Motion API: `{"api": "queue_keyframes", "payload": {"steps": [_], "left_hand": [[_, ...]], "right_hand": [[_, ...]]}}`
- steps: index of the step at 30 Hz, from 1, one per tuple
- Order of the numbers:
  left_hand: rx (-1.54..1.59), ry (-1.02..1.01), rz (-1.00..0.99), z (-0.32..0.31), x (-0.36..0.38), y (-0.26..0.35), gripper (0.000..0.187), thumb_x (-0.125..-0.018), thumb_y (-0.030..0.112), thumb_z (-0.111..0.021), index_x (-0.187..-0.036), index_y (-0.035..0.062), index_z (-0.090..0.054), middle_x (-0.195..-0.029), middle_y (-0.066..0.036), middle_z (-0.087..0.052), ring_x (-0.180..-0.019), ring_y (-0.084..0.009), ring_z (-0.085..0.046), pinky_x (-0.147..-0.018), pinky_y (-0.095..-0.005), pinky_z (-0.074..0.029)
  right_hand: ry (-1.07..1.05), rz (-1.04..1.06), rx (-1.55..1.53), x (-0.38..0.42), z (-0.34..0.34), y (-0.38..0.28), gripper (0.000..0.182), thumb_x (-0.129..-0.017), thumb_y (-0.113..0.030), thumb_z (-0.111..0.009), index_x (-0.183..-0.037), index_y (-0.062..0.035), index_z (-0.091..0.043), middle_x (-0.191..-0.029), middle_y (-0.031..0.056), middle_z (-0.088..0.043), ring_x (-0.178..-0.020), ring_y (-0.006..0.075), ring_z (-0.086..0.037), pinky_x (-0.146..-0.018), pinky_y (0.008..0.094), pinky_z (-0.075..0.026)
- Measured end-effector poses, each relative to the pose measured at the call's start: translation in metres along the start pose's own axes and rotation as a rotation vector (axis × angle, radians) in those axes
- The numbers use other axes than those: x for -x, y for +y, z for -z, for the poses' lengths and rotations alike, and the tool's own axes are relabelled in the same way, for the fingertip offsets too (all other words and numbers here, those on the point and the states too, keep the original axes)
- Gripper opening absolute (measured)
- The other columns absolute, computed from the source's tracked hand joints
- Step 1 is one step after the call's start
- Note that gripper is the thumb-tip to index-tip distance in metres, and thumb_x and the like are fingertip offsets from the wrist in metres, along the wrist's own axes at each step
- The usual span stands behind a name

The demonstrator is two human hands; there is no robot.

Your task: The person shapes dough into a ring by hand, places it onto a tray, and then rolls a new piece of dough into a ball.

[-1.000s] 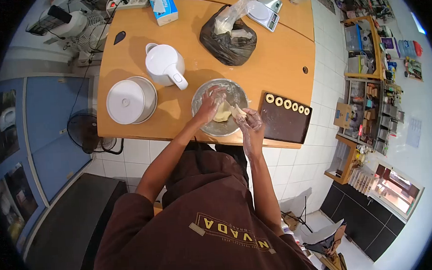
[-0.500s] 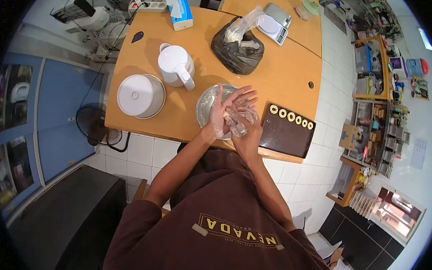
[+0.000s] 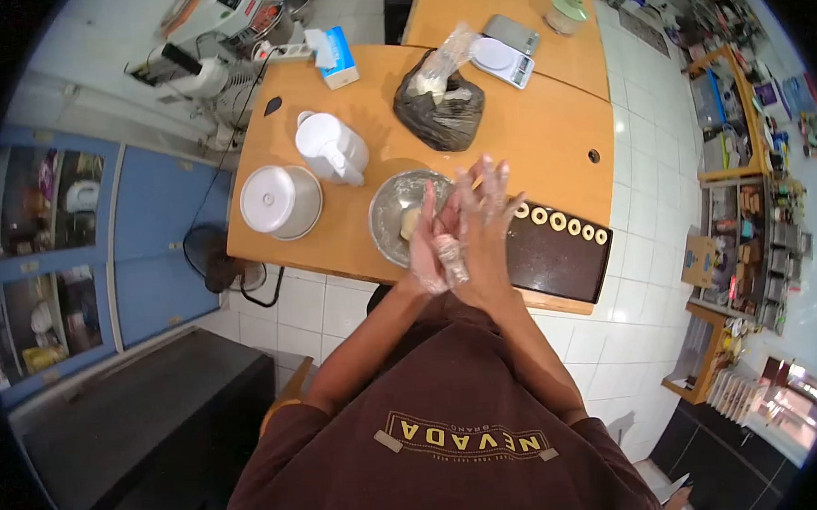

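Smeared with white dough residue, my left hand (image 3: pixel 426 245) and my right hand (image 3: pixel 484 237) meet over the near rim of a metal bowl (image 3: pixel 383 201). Fingers on both hands are stretched out, and those of the right are spread. The palms face each other closely; whether anything lies between them is hidden. Inside the bowl is a pale lump of dough (image 3: pixel 409 222), partly behind my left hand. To the right, a dark baking tray (image 3: pixel 557 266) carries a row of several dough rings (image 3: pixel 557 220) along its far edge.
A white lidded container (image 3: pixel 281 202) and a white pitcher (image 3: pixel 332 148) stand left of the bowl. Farther back are a black plastic bag (image 3: pixel 438 119), a kitchen scale (image 3: pixel 502 61), a blue tissue box (image 3: pixel 337 60) and a green-lidded jar (image 3: pixel 565 14). The table's (image 3: pixel 334 245) front edge is near me.
My hands have shifted slightly right and toward me, and the right fingers now point up and away. The dough lump in the bowl has come into sight. The camera view has moved.
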State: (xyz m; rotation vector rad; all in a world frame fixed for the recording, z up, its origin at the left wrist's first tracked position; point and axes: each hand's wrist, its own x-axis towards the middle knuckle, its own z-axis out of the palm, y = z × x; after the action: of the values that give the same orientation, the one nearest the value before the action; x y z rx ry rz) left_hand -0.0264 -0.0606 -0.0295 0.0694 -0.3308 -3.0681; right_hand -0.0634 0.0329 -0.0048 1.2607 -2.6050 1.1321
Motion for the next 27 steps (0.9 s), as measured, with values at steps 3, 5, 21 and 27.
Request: {"api": "queue_keyframes", "payload": {"steps": [3,5,21,27], "left_hand": [[-0.316,0.008,-0.047,-0.005,-0.005,-0.033,0.083,-0.106,0.068,-0.027,-0.167,0.0130,-0.016,-0.172,-0.009,-0.020,-0.158,-0.0278,-0.020,-0.129,-0.0436,-0.017],[-0.503,0.024,-0.081,-0.015,-0.004,-0.053,0.085,-0.105,0.070,-0.027,-0.167,0.0137,-0.015,-0.173,-0.009,-0.018,-0.159,-0.0276,-0.019,-0.129,-0.0435,-0.015],[-0.531,0.185,-0.109,-0.063,-0.035,-0.136,0.096,-0.096,0.084,-0.018,-0.168,0.0230,-0.001,-0.175,-0.001,-0.001,-0.161,-0.0260,-0.005,-0.128,-0.0515,-0.005],[-1.009,0.014,-0.235,-0.059,-0.026,-0.180,0.105,-0.093,0.087,-0.012,-0.168,0.0151,0.003,-0.175,-0.012,0.004,-0.161,-0.0296,0.001,-0.127,-0.0504,0.004]], "right_hand": [[0.046,-0.009,-0.142,0.014,0.007,-0.002,0.080,-0.105,-0.058,-0.036,-0.164,-0.0059,-0.023,-0.171,0.0281,-0.007,-0.157,0.0510,0.001,-0.115,0.0755,0.008],[0.053,-0.027,-0.194,0.022,0.019,0.004,0.082,-0.105,-0.061,-0.032,-0.164,-0.0042,-0.023,-0.170,0.0301,-0.006,-0.158,0.0503,0.001,-0.116,0.0738,0.010],[0.109,-0.074,-0.524,0.080,0.085,0.066,0.087,-0.105,-0.063,-0.024,-0.167,-0.0049,-0.009,-0.172,0.0257,-0.001,-0.158,0.0497,0.001,-0.122,0.0629,0.007],[0.219,-0.276,-1.130,0.078,0.113,0.085,0.095,-0.101,-0.076,-0.009,-0.166,-0.0102,0.010,-0.174,0.0169,0.005,-0.161,0.0333,0.005,-0.127,0.0514,0.000]]}}
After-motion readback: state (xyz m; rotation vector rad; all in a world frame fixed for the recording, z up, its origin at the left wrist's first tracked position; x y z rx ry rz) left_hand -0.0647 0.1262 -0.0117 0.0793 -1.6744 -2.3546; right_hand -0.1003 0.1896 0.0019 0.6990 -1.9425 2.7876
